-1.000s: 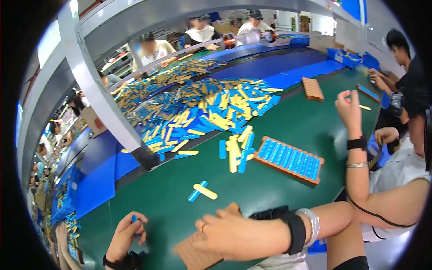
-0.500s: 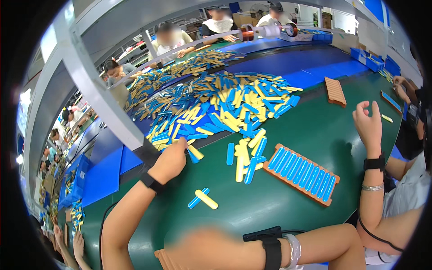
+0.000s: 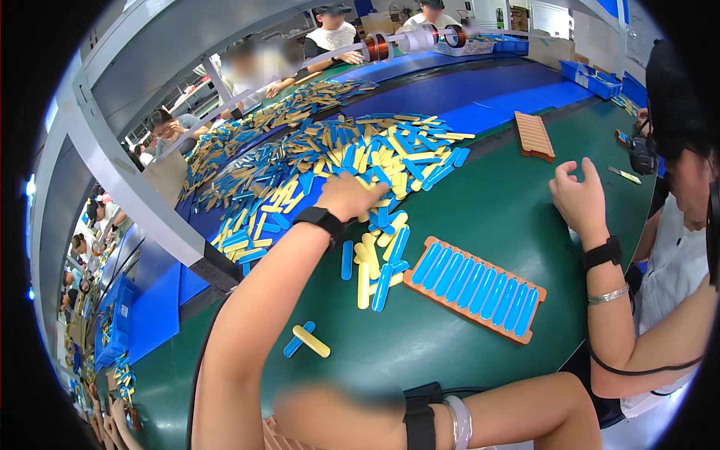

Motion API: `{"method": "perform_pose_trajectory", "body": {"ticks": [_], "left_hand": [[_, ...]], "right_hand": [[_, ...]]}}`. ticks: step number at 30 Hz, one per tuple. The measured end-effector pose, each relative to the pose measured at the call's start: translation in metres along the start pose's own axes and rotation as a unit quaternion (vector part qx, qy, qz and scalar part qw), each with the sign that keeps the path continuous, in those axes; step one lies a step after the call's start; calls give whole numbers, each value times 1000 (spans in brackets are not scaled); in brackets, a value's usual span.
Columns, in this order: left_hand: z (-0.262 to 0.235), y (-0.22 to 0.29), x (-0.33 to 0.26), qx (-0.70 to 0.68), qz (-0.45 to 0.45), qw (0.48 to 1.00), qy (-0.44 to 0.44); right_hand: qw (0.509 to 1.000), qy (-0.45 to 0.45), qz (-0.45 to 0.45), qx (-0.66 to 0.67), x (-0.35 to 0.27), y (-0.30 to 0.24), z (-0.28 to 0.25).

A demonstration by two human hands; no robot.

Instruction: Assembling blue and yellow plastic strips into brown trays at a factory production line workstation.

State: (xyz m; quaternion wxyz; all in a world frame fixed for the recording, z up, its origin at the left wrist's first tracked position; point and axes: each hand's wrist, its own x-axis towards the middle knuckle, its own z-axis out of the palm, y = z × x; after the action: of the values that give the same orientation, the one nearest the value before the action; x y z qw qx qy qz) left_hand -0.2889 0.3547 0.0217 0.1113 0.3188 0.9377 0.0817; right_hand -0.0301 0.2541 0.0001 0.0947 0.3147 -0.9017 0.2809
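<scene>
My left hand (image 3: 351, 196) reaches over the near edge of a large pile of small flat round-ended strips (image 3: 300, 196), blue or yellow. Its fingers are bent close together among the strips; what lies between them is hidden. My right forearm crosses the lower edge, and my right hand (image 3: 337, 409) is blurred, so its fingers do not show. Beside that hand, a brown grooved tray (image 3: 279, 436) peeks out at the lower edge. On the green table ahead lies an orange-brown tray (image 3: 532, 334) with blue strips side by side in its grooves. A yellow strip (image 3: 312, 341) crosses a blue strip (image 3: 293, 346) nearby.
To the right, a co-worker's hand (image 3: 581, 199) is raised above the table. Another grooved tray (image 3: 535, 135) lies farther back. A grey metal post (image 3: 127, 172) slants down at the left. Blue bins (image 3: 592, 79) stand at the far right. Other people sit across the table.
My left hand has moved right and farther into the pile, away from the yellow and blue strips at its fingertips. The whole view has shifted slightly. My right hand stays low and blurred.
</scene>
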Motion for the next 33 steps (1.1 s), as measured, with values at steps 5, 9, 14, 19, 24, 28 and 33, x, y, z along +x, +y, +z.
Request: {"method": "perform_pose_trajectory", "body": {"ticks": [5, 9, 14, 19, 24, 28, 33], "left_hand": [[19, 3, 1, 79, 72, 989, 101], [18, -7, -19, 84, 180, 973, 118], [-8, -38, -55, 14, 124, 992, 24], [-41, -76, -87, -338, -27, 936, -95], [-63, -89, -170, -496, -16, 862, -105], [-58, -104, -248, -572, 12, 812, -120], [-41, -115, -323, -600, -3, 786, -149]], "right_hand": [[1000, -5, -15, 11, 2, -6, 5], [1000, -5, -21, 15, -1, 2, 4], [999, -3, -43, 24, -6, 3, 7], [996, -12, -78, 34, 13, -1, 10], [998, -61, -33, 10, 17, 6, -4], [992, -55, 0, 114, 24, 23, -15], [896, 132, 212, 367, 37, 13, -53]]}}
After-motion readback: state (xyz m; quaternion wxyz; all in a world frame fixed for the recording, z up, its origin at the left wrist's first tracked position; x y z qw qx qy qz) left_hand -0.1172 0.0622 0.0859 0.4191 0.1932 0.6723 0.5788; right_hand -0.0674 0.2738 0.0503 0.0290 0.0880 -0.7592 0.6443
